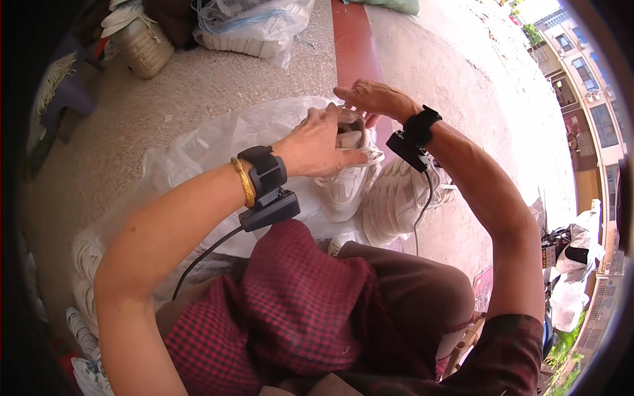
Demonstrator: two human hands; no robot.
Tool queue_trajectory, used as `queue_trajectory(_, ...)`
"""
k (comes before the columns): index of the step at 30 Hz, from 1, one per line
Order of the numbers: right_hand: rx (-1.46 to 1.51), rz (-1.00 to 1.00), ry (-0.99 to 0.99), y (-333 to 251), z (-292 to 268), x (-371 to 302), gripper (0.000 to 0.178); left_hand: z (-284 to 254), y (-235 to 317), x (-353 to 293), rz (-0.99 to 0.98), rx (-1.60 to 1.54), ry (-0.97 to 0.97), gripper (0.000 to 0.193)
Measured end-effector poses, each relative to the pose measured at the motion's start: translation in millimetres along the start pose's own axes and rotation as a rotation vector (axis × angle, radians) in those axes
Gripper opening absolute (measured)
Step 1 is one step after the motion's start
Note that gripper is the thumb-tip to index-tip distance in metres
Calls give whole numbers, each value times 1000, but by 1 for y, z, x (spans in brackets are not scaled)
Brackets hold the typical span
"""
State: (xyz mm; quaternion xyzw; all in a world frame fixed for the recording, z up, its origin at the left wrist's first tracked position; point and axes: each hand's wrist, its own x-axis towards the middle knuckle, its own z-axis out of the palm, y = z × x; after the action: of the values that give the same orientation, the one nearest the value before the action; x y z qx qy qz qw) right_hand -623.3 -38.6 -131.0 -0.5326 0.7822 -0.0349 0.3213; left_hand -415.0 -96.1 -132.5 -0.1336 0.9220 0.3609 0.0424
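Observation:
A white shoe upper [345,191] with laces lies in front of me, its opening turned away from my knees. My left hand [320,142] is closed on its collar, with the thumb across the front and the other fingers at the far left side. Close by the far right edge of that opening is my right hand [380,99], its index finger stretched out to the left and the fingers apart. Just right of the held upper, a row of nested white uppers [393,208] leans together. Black straps with small cabled boxes sit on both wrists.
Clear plastic sheeting [198,158] spreads under the uppers. More white pieces [84,264] line the left side. At the back are a bagged bundle [254,30] and a wrapped cream roll [142,49]. A red strip [358,46] crosses the ground. Checkered red cloth [297,290] covers my lap.

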Motion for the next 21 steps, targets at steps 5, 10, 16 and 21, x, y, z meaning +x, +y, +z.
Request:
queue_trajectory(5,553,39,58,25,58,54,48,8,-84,-24,-290,-241,115,112)
queue_trajectory(10,-73,590,256,118,152,90,46,36,-154,-27,-365,-401,221,94)
queue_trajectory(16,566,855,155,169,180,76,95,37,-179,-42,-495,-649,139,92)
queue_trajectory(21,686,782,27,142,186,59,111,56,-212,-66,-674,-796,158,89)
